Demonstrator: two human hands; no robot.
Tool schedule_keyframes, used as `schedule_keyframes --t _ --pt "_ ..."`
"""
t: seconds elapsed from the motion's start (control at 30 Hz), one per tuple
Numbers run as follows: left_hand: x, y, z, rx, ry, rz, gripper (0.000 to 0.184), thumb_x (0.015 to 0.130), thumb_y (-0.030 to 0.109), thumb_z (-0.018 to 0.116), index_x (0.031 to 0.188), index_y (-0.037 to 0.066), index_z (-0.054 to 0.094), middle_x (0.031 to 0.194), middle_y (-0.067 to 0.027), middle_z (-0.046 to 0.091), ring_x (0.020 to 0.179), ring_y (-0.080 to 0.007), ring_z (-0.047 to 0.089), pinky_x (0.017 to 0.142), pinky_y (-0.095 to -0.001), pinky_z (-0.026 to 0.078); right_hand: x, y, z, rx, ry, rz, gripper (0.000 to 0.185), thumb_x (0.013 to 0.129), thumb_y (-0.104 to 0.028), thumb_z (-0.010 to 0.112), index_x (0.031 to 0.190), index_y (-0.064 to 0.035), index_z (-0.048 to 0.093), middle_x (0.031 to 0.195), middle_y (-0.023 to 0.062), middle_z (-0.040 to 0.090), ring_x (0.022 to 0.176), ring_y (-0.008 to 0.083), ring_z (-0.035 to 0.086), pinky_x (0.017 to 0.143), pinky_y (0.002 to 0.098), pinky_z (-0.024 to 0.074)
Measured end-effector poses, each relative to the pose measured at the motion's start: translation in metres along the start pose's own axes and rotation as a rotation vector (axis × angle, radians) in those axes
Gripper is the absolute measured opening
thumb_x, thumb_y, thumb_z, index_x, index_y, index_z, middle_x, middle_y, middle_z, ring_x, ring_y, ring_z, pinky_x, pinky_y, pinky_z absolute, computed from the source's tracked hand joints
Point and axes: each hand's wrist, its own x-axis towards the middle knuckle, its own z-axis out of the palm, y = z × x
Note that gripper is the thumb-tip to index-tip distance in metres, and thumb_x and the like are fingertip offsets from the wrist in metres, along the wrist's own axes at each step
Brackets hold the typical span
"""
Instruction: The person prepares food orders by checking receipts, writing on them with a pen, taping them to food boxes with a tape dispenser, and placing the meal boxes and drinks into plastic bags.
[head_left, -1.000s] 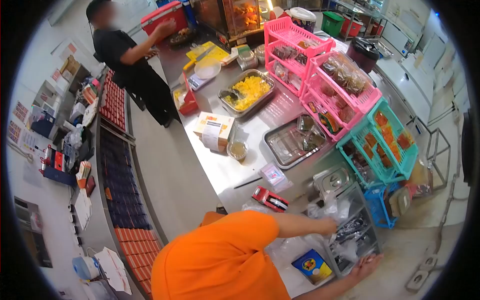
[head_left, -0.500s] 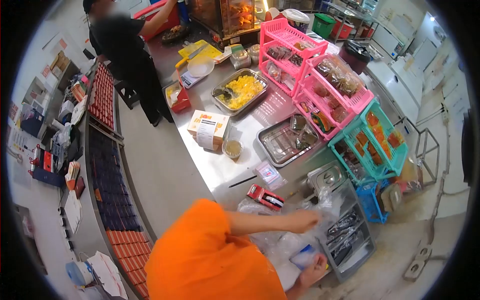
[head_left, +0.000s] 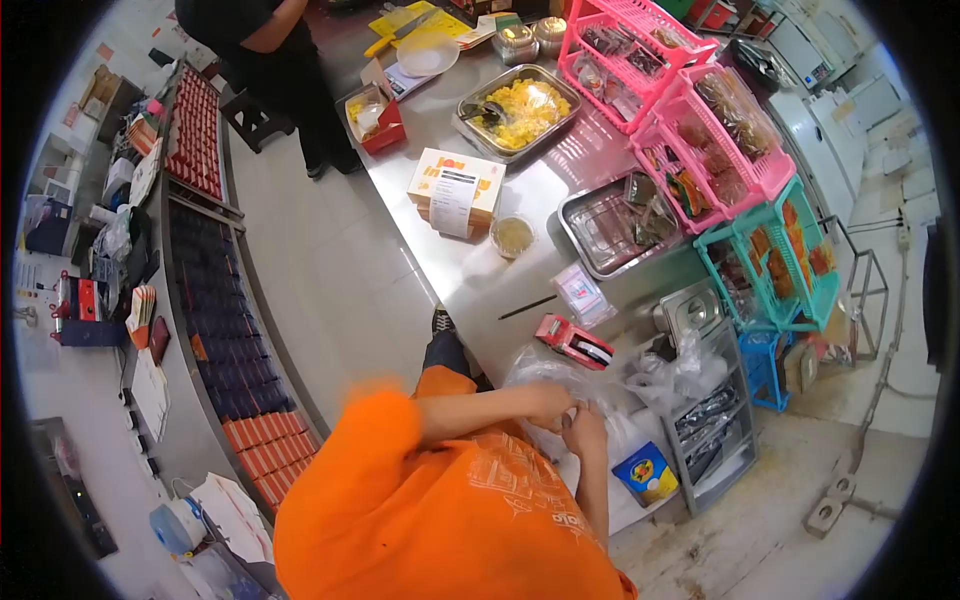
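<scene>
My left hand [head_left: 547, 402] and my right hand [head_left: 585, 432] meet in front of my orange shirt, at the near end of the steel table. Fingers of both are closed in a pinch on thin clear plastic, which looks like a clear plastic bag [head_left: 549, 440]; its edges are hard to make out. More crumpled clear plastic [head_left: 535, 368] lies just beyond my left hand. Close to my right forearm rests a blue and yellow packet [head_left: 646, 473]. A red tape dispenser [head_left: 574, 341] sits beyond both hands.
A grey divided organizer [head_left: 715, 425] with dark wrapped items stands at the right. Farther up are a printed box with a receipt [head_left: 456, 192], a sauce cup [head_left: 512, 237], a steel tray [head_left: 610, 235], yellow food [head_left: 525, 112] and pink baskets [head_left: 715, 150]. A person in black [head_left: 270, 60] stands far left.
Both hands have come together, the left moving leftward from near the organizer, the right moving up and left from the blue packet. The view has shifted, showing more of my shirt.
</scene>
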Motion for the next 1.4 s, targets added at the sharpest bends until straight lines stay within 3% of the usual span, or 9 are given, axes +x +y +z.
schedule_keyframes --t 0.07,0.2,0.27,0.53,0.83,0.93,1.03,1.3,1.4 --pt "-0.043 0.004 -0.063 -0.390 0.131 -0.064 0.043 0.083 0.027 0.067 0.118 0.004 0.060 0.115 -0.0201 0.061 0.107 -0.0346 0.059 0.091 -0.0410 0.047 -0.005 -0.030 -0.043 0.236 0.054 -0.116 0.045 0.087 -0.026 0.063 0.123 -0.0001 0.055 0.116 0.0257 0.060 0.101 0.0378 0.061 0.089 0.0425 0.0486" --pt "-0.117 -0.096 -0.121 -0.545 1.267 -0.529 0.033 0.087 0.021 0.066 0.114 0.003 0.061 0.108 -0.0146 0.065 0.097 -0.0234 0.064 0.082 -0.0337 0.052 0.029 -0.112 -0.112 0.839 0.017 -0.105 0.048 0.090 -0.021 0.062 0.129 0.0027 0.049 0.117 0.0217 0.061 0.106 0.0294 0.061 0.091 0.0355 0.0480" --pt "-0.159 -0.163 -0.165 -0.703 1.483 -0.669 0.047 0.091 0.035 0.062 0.122 0.001 0.055 0.117 -0.0176 0.062 0.108 -0.0285 0.060 0.092 -0.0360 0.048 0.095 -0.153 -0.123 1.101 0.023 -0.195 0.050 0.092 -0.021 0.062 0.131 0.0055 0.046 0.119 0.0217 0.060 0.109 0.0269 0.061 0.091 0.0321 0.0473" --pt "-0.144 -0.353 -0.223 -0.907 1.001 -0.774 0.082 0.085 0.053 0.061 0.129 -0.013 0.043 0.124 -0.0273 0.056 0.112 -0.0302 0.058 0.094 -0.0353 0.045 0.337 -0.304 -0.144 0.447 -0.097 -0.141 0.057 0.083 -0.038 0.071 0.114 0.0082 0.061 0.105 0.0201 0.067 0.098 0.0247 0.065 0.083 0.0351 0.0503" --pt "-0.167 -0.353 -0.204 -1.366 1.110 -0.507 0.066 0.096 0.038 0.054 0.142 -0.002 0.029 0.128 -0.0132 0.054 0.117 -0.0191 0.053 0.099 -0.0331 0.043 0.382 -0.332 -0.083 0.894 -0.167 -0.070 0.046 0.083 -0.032 0.073 0.112 0.0035 0.064 0.099 0.0123 0.068 0.083 0.0190 0.063 0.070 0.0306 0.0494" --pt "-0.188 -0.330 -0.210 -1.546 1.184 -0.490 0.061 0.096 0.040 0.054 0.139 0.001 0.036 0.127 -0.0088 0.054 0.117 -0.0152 0.051 0.100 -0.0326 0.041 0.331 -0.369 -0.143 0.863 -0.321 -0.003 0.048 0.081 -0.031 0.074 0.115 0.0010 0.063 0.104 0.0109 0.068 0.092 0.0187 0.062 0.079 0.0317 0.0494" --pt "-0.231 -0.303 -0.195 -1.490 1.127 -0.494 0.052 0.098 0.043 0.049 0.133 0.004 0.047 0.119 -0.0043 0.057 0.109 -0.0124 0.054 0.096 -0.0319 0.043 0.299 -0.360 -0.124 0.968 -0.189 -0.448 0.056 0.071 -0.026 0.082 0.115 0.0013 0.061 0.107 0.0114 0.068 0.096 0.0205 0.064 0.086 0.0341 0.0498" --pt "-0.218 -0.023 -0.163 -0.968 0.667 -0.712 0.051 0.102 0.035 0.040 0.129 -0.008 0.046 0.122 -0.0182 0.057 0.110 -0.0207 0.056 0.093 -0.0339 0.044 0.025 -0.190 -0.137 1.052 -0.018 0.020 0.081 0.061 -0.031 0.086 0.127 -0.0015 0.051 0.113 0.0170 0.065 0.103 0.0266 0.063 0.092 0.0367 0.0485" --pt "-0.160 0.047 -0.130 -0.672 0.502 -0.441 0.044 0.101 0.032 0.043 0.123 -0.006 0.052 0.109 -0.0156 0.063 0.091 -0.0200 0.062 0.078 -0.0336 0.049 -0.053 -0.099 -0.133 1.133 0.107 0.068 0.076 0.063 -0.025 0.086 0.126 -0.0010 0.053 0.114 0.0141 0.065 0.103 0.0229 0.062 0.091 0.0344 0.0485"
